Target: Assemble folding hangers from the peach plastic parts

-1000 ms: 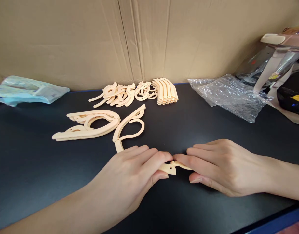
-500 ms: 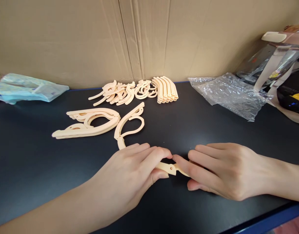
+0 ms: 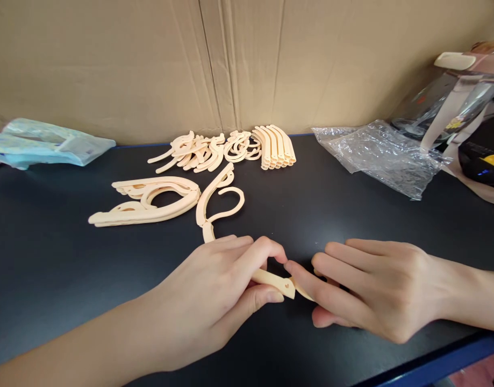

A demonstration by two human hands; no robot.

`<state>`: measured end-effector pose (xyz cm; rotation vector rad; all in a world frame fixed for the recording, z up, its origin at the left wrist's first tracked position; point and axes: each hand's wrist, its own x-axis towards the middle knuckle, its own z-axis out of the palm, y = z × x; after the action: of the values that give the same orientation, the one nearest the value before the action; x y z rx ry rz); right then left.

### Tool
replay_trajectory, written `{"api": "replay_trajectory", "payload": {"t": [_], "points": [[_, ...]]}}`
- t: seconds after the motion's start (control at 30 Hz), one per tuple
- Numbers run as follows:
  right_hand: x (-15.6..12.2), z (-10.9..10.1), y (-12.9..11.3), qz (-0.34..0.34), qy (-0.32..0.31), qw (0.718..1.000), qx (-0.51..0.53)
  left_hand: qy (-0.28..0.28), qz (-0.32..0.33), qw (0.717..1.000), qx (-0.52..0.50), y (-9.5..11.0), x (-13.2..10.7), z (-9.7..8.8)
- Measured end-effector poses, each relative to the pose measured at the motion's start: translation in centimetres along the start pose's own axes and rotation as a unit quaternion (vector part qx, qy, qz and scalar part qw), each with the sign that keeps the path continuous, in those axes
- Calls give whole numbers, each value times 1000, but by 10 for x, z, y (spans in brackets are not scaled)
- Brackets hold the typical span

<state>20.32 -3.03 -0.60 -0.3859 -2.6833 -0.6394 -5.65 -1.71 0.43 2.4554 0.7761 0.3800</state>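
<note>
My left hand [image 3: 226, 290] is closed on a cream plastic hanger arm [image 3: 276, 282], whose end with a small hole pokes out between thumb and forefinger. Right at that end, my right hand [image 3: 371, 285] pinches another cream piece [image 3: 303, 289], mostly hidden under its fingers. The two forefingers almost touch. Beyond my left hand lies a folding hanger [image 3: 206, 207] with a curved hook [image 3: 238, 204]; its lower part runs under that hand, and I cannot tell whether it joins the held arm. Stacked folded hangers [image 3: 166, 215] lie to the left.
Loose hanger parts [image 3: 206, 153] and a row of curved arms [image 3: 274, 146] lie at the back against a cardboard wall [image 3: 142, 64]. A blue-white plastic packet [image 3: 49, 142] is far left. Clear plastic bag [image 3: 384, 156] and a strapped transparent bottle [image 3: 436, 102] are on the right.
The hook hanger has swung slightly, its hook shifting right. The held arm's holed end has moved a little right and toward me, and my left thumb shows more.
</note>
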Motion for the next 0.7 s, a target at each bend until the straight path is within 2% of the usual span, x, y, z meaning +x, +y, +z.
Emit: {"api": "replay_trajectory", "payload": {"t": [0.13,0.3,0.4,0.57,0.7], "points": [[1,-2,0,-11,8,1000,-12,-9,-8,1000,-17,1,1,-2],[8,-6,4,2,-13,1000,7,13,22,999,-23,-2,1,0],[11,-8,9,23,-13,999,38,28,36,999,15,-1,0,3],[9,-11,18,60,-10,997,49,39,99,990,97,7,-1,1],[6,-12,21,79,-19,995,50,45,115,985,118,7,0,3]]}}
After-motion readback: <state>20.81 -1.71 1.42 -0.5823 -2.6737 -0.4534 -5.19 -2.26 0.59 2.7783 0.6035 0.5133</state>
